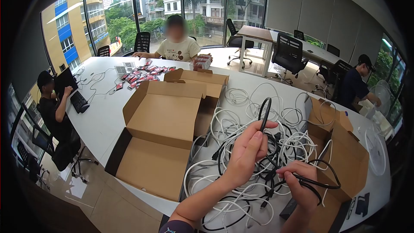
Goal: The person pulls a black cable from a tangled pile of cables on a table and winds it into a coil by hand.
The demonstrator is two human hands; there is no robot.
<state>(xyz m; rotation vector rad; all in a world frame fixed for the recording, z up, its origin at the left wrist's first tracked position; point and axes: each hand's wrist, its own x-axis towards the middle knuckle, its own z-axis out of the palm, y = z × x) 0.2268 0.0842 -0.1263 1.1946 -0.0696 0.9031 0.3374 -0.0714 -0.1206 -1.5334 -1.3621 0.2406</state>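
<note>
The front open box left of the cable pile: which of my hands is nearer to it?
Left. Your left hand is to the right of that box, over the cable pile; your right hand is farther right, by the other open box.

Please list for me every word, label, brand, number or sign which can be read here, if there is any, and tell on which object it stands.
No text can be read with certainty.
Pale T-shirt of the person across the table: small lettering above a cartoon figure, too blurred.
Red packets: any print is too small.
Keyboard: key markings too small.
Open cardboard boxes: no lettering that I can make out.
</note>
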